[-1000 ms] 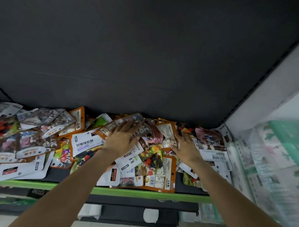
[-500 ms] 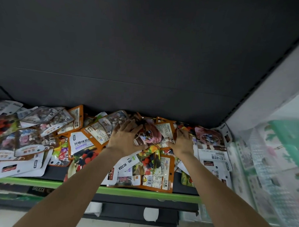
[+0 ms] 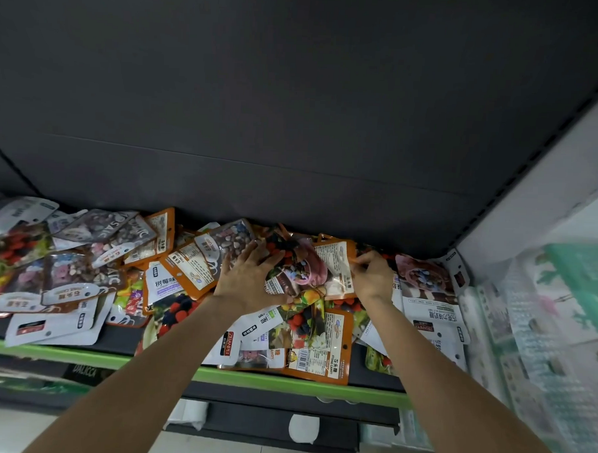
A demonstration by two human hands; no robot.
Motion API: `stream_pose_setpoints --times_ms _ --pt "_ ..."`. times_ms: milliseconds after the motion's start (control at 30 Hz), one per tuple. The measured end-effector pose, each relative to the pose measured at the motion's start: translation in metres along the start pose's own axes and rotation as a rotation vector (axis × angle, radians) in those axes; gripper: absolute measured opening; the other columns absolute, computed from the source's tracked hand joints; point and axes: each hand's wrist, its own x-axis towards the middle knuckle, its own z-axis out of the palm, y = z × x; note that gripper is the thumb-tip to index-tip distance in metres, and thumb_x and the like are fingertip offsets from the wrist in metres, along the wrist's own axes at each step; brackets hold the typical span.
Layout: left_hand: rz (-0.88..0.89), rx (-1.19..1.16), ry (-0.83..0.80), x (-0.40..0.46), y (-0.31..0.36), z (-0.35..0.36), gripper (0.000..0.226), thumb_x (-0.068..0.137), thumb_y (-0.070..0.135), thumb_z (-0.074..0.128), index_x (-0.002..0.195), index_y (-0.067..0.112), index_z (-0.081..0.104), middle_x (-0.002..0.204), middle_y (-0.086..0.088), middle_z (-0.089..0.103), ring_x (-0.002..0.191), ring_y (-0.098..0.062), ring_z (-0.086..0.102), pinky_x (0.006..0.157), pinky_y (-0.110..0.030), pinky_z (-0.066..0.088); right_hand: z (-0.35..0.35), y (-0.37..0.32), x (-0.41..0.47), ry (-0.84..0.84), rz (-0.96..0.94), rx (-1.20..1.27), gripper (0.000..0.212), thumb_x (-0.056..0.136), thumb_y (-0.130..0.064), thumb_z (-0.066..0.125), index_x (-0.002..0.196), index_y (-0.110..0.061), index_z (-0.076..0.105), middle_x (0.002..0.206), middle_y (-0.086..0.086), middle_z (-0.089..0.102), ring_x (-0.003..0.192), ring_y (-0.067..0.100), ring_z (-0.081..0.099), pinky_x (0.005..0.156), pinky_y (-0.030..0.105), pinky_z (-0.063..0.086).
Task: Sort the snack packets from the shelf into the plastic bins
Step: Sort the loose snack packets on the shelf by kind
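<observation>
Glossy flat snack packets (image 3: 192,273) – orange-edged, white, clear-windowed – heaped along shelf (image 3: 277,379) toward its right end, some overhanging green front edge. Our left hand (image 3: 250,279) lies flat, fingers spread, pressing pile. Right hand (image 3: 374,277) curls fingers onto orange packet (image 3: 333,262); we cannot tell if pinched. Print blurred. Matte dark back panel above. Translucent plastic bins (image 3: 542,339) at right, smeared, cut off by frame.

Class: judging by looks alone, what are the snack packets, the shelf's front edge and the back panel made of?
Snack packets: probably glossy plastic film; they crinkle and show glare. Shelf's front edge: smooth green strip, painted metal or plastic, unclear. Back panel: matte dark grey sheet, possibly painted metal; no shine.
</observation>
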Motion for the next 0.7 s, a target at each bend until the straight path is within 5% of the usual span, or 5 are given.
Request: stream_pose_setpoints --times_ms 167,300,500,600,700 --pt "-0.017 -0.233 0.034 -0.006 -0.001 -0.014 0.075 0.083 0.062 0.054 0.147 0.034 0.026 0.150 -0.005 0.035 0.137 -0.022 0.033 0.113 -0.047 0.025 -0.025 -0.038 -0.011 0.122 -0.246 0.048 0.011 0.098 -0.012 0.044 0.104 -0.004 0.050 0.086 0.001 0.056 0.072 0.017 0.054 0.050 0.022 0.032" --pt "-0.109 -0.780 0.252 -0.016 0.002 -0.032 0.042 0.100 0.021 0.042 0.141 0.023 0.038 0.108 -0.008 0.063 0.082 -0.024 0.059 0.067 -0.024 0.043 -0.007 -0.063 -0.033 0.068 -0.444 -0.029 0.013 0.098 -0.019 0.046 0.106 -0.010 0.052 0.087 -0.001 0.062 0.069 0.016 0.058 0.048 0.019 0.033" --pt "-0.051 -0.623 0.414 -0.017 -0.019 -0.029 0.052 0.094 0.001 0.043 0.144 0.013 0.035 0.143 -0.014 0.041 0.129 -0.032 0.041 0.105 -0.042 0.040 0.035 -0.059 -0.064 -0.442 -0.539 -0.033 0.035 0.093 -0.028 0.057 0.125 -0.015 0.056 0.121 0.001 0.064 0.095 0.008 0.063 0.088 0.025 0.049" --pt "0.079 -0.403 0.325 -0.016 -0.017 -0.020 0.052 0.096 0.011 0.042 0.147 0.019 0.030 0.151 -0.007 0.032 0.141 -0.027 0.026 0.114 -0.041 0.029 0.026 -0.042 -0.060 -0.322 -0.534 -0.075 0.034 0.094 -0.022 0.055 0.128 -0.015 0.055 0.116 0.003 0.063 0.077 0.002 0.059 0.076 0.013 0.048" --pt "0.239 -0.202 0.207 -0.005 -0.003 -0.012 0.055 0.097 0.031 0.044 0.148 0.027 0.024 0.156 -0.001 0.022 0.145 -0.022 0.013 0.116 -0.046 0.022 0.009 -0.014 -0.044 -0.108 -0.447 -0.153 0.036 0.093 -0.020 0.057 0.129 -0.014 0.053 0.127 0.005 0.056 0.113 0.016 0.056 0.097 0.033 0.048"
